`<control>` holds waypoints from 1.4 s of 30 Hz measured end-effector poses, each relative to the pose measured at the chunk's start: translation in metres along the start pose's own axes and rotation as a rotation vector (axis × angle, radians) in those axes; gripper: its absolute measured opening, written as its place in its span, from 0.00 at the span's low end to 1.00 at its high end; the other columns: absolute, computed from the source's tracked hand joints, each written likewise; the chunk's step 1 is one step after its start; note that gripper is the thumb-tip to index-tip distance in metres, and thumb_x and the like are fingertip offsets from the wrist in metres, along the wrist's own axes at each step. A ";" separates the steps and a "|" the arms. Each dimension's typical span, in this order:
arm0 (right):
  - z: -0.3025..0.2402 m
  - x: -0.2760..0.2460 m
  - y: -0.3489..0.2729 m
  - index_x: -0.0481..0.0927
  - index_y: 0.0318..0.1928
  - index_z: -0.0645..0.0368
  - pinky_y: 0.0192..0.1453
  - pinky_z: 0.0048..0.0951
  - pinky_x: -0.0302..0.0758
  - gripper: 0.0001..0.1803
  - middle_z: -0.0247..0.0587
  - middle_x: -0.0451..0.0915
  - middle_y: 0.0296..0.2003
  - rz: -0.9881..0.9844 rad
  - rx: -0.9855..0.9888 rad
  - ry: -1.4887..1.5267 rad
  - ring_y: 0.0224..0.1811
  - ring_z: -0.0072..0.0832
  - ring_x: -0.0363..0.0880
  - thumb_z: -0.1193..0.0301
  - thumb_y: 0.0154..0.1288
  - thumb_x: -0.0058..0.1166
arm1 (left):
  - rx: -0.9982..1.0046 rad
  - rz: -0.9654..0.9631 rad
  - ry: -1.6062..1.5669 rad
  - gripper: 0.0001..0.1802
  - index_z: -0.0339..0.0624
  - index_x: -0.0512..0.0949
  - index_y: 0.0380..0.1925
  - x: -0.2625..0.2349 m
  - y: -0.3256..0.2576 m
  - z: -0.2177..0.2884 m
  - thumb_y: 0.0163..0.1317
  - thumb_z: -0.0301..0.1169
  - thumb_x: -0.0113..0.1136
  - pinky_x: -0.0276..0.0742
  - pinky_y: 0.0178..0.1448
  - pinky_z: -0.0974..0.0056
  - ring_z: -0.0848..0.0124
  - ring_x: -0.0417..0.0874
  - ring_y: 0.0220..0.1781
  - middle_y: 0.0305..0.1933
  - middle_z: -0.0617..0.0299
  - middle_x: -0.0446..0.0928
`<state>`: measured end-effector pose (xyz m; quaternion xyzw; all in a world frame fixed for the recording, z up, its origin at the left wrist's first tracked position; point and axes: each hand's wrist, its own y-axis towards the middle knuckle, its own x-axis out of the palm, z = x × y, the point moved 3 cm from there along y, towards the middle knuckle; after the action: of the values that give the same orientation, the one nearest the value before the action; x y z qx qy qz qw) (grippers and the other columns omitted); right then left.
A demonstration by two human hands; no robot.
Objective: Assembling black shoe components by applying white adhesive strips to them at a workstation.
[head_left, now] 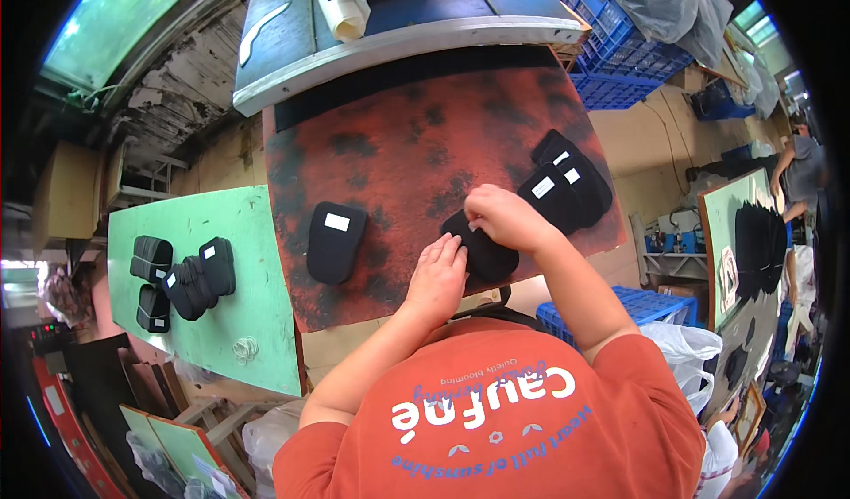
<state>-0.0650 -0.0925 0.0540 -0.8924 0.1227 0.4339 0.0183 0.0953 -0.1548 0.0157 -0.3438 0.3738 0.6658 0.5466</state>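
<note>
A black padded piece point(492, 256) with rounded corners lies in front of me near the front edge of the red-and-black mottled worktable point(398, 162). My left hand point(437, 273) rests along its left side, fingers stretched out and lying on it. Over its upper part my right hand point(503, 217) is closed in a pinch, with a small pale label point(475, 226) at the fingertips. Left of my hands sits a similar black pad point(336, 244) bearing a white label. Several more labelled black pads point(567, 187) overlap in a pile to the right.
Bundled black pads point(189, 286) lie on a green table point(252, 300) at the left. Behind the worktable is a blue-topped machine bed point(398, 25) with a button panel. Blue crates point(611, 43) are stacked at the back right; another blue crate point(651, 309) stands beside me.
</note>
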 end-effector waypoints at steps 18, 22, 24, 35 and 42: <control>0.011 0.053 -0.037 0.76 0.28 0.63 0.26 0.20 0.73 0.04 0.35 0.78 0.22 0.634 0.748 0.824 0.21 0.17 0.76 0.78 0.58 0.57 | 0.038 -0.049 0.039 0.24 0.31 0.72 0.50 0.001 0.000 -0.001 0.53 0.29 0.60 0.60 0.67 0.51 0.52 0.65 0.65 0.59 0.47 0.68; 0.009 0.057 -0.037 0.76 0.27 0.63 0.27 0.19 0.74 0.04 0.34 0.78 0.23 0.635 0.732 0.765 0.22 0.17 0.75 0.78 0.58 0.56 | 0.049 -0.051 0.037 0.24 0.31 0.72 0.50 -0.001 0.000 -0.001 0.53 0.29 0.60 0.60 0.67 0.51 0.52 0.65 0.65 0.59 0.47 0.68; 0.010 0.059 -0.037 0.76 0.27 0.62 0.27 0.19 0.74 0.04 0.34 0.78 0.22 0.642 0.722 0.741 0.22 0.17 0.75 0.78 0.58 0.56 | 0.053 -0.054 0.036 0.24 0.31 0.72 0.50 -0.001 0.001 -0.001 0.53 0.29 0.60 0.60 0.67 0.51 0.52 0.65 0.65 0.59 0.47 0.68; 0.010 0.063 -0.039 0.76 0.26 0.63 0.26 0.20 0.72 0.05 0.32 0.78 0.20 0.676 0.677 0.595 0.21 0.15 0.74 0.78 0.57 0.56 | 0.050 -0.078 0.010 0.24 0.32 0.72 0.50 -0.006 0.003 0.000 0.53 0.30 0.60 0.59 0.68 0.50 0.52 0.65 0.65 0.63 0.47 0.65; 0.007 0.053 -0.038 0.77 0.25 0.65 0.27 0.26 0.74 0.06 0.42 0.79 0.19 0.620 0.697 0.499 0.20 0.24 0.77 0.74 0.55 0.58 | 0.050 -0.200 0.123 0.24 0.34 0.71 0.51 -0.005 0.004 -0.002 0.54 0.32 0.60 0.56 0.68 0.48 0.55 0.63 0.68 0.68 0.48 0.60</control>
<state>-0.0300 -0.0651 0.0053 -0.8313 0.5185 0.1269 0.1549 0.0921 -0.1591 0.0194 -0.4059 0.3872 0.5761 0.5945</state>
